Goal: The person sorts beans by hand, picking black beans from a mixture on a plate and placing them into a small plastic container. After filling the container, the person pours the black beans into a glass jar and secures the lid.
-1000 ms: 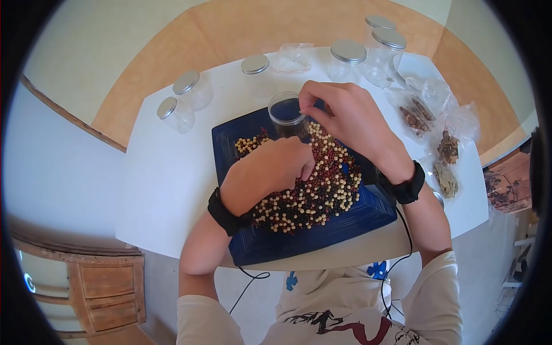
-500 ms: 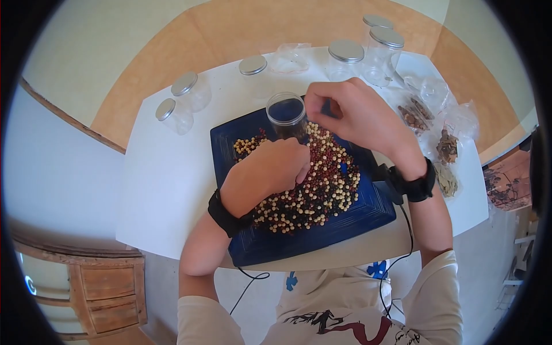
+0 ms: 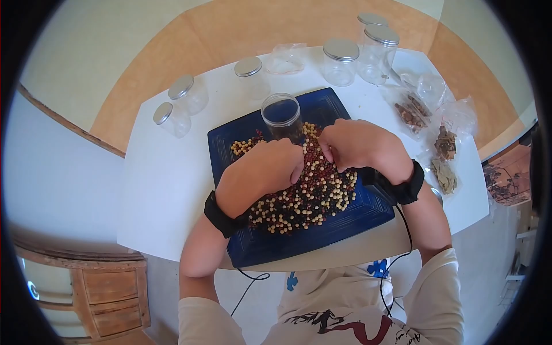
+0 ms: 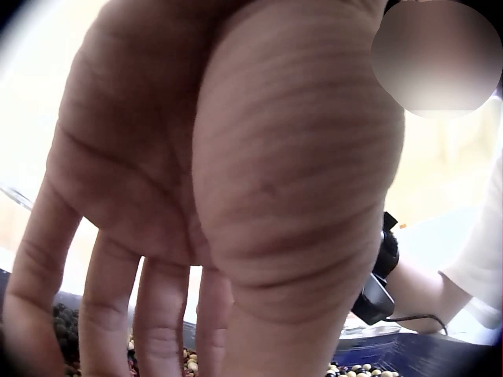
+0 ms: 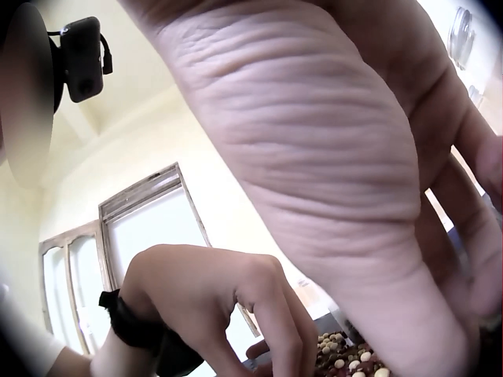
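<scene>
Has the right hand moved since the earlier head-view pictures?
Yes. Against the open jar, which keeps its place on the tray, the right hand has moved from beside the rim to the beans, nearer the person.

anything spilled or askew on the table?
Tray sits askew: near-left corner close to the table's edge, near-right corner farther in. No spill visible: the beans lie on it. Nothing else stands out.

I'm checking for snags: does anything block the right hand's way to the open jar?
Nothing visible does: in the head view, only loose beads and the blue tray lie between the right hand and the jar.
</scene>
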